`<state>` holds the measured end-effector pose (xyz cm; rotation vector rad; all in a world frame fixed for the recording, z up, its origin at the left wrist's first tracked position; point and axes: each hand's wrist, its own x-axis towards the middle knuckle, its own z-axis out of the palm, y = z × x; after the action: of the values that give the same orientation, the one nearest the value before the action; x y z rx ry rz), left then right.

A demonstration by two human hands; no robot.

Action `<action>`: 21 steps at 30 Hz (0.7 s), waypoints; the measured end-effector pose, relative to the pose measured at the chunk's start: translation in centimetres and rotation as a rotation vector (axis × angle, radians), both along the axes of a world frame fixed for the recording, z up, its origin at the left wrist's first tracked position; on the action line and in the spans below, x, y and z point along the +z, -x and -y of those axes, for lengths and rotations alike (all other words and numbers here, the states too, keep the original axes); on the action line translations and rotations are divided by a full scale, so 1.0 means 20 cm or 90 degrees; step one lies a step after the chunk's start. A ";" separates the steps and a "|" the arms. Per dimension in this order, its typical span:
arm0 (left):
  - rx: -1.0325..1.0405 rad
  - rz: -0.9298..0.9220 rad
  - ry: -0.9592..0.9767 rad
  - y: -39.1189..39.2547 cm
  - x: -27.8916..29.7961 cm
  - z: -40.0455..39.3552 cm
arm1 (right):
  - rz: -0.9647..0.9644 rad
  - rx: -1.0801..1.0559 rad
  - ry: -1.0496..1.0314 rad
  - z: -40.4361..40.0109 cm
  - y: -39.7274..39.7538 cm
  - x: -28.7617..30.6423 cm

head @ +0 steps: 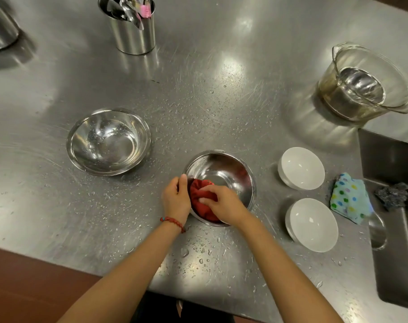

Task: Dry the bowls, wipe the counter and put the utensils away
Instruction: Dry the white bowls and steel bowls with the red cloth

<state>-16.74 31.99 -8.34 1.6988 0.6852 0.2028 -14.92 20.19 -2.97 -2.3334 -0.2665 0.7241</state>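
**On a wet steel counter, a bowl being dried**

At the middle of the stainless steel counter (pixel 221 66) stands a steel bowl (pixel 224 170), and everything else is best placed from it. Its near-left rim is gripped by the left hand (pixel 176 198), thumb curled over the edge, a red bead bracelet (pixel 172 223) on the wrist. Inside the bowl the right hand (pixel 221 202) bunches a red cloth (pixel 202 197) and presses it against the near wall — fingers curled round the fabric.

Left of that bowl, and a little farther back, sits a second steel bowl (pixel 108 142) with drops of water in it. To the right of the central bowl are two white bowls, one farther (pixel 301 167) and one nearer (pixel 311 224), close together. Beyond them to the right lies a pale blue dotted cloth (pixel 348 198) at the edge of a sink (pixel 392 157), with a dark scrubber (pixel 390 194) just beside it on the sink's rim.

Far behind the central bowl, to the left, a steel canister (pixel 134 31) holds utensils (pixel 128 10), among them something pink. Far back on the right stands a glass bowl (pixel 364 82) with a smaller steel bowl nested inside. Another steel vessel (pixel 0 26) is cut off at the far left corner.

Water beads are scattered over the scratched metal — thickest behind the central bowl and along the near edge. Below that near edge shows a reddish-brown floor (pixel 23 287).
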 end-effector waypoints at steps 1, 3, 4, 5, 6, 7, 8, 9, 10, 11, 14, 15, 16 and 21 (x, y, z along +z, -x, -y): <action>0.003 0.006 0.002 0.00 0.00 -0.01 | 0.018 0.058 0.077 0.03 -0.02 0.01; -0.002 0.015 0.012 0.00 0.00 -0.03 | 0.086 0.142 0.255 0.10 -0.07 0.04; -0.008 0.017 0.014 0.00 0.01 -0.03 | 0.124 0.158 0.325 0.13 -0.08 0.06; -0.011 0.016 0.015 0.00 0.01 -0.03 | 0.151 0.155 0.365 0.14 -0.08 0.06; -0.010 0.013 0.014 0.00 0.01 -0.03 | 0.162 0.142 0.376 0.15 -0.08 0.07; -0.004 0.011 0.015 0.01 0.01 -0.02 | 0.157 0.128 0.366 0.15 -0.07 0.07; 0.004 0.008 0.015 0.01 0.01 -0.02 | 0.139 0.115 0.340 0.15 -0.05 0.06; 0.010 0.006 0.012 0.01 0.01 -0.01 | 0.112 0.098 0.300 0.14 -0.03 0.05; 0.014 0.002 0.005 0.01 0.02 0.00 | 0.079 0.077 0.249 0.13 -0.01 0.04; 0.016 -0.003 -0.002 0.02 0.02 0.01 | 0.045 0.049 0.185 0.11 0.00 0.02; 0.015 -0.004 -0.015 0.02 0.03 0.04 | -0.031 -0.067 -0.042 0.04 0.07 -0.03; 0.006 -0.006 -0.012 0.03 0.02 0.04 | -0.032 -0.115 -0.092 0.01 0.08 -0.05; -0.006 -0.009 -0.004 0.05 0.02 0.05 | -0.014 -0.171 -0.120 -0.02 0.09 -0.08; -0.031 0.005 -0.007 0.09 0.01 0.07 | 0.115 -0.460 -0.172 -0.16 0.03 -0.13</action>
<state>-18.56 30.54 -8.14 1.7230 0.6368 0.1794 -15.48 23.41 -5.59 -2.0216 0.3719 0.1104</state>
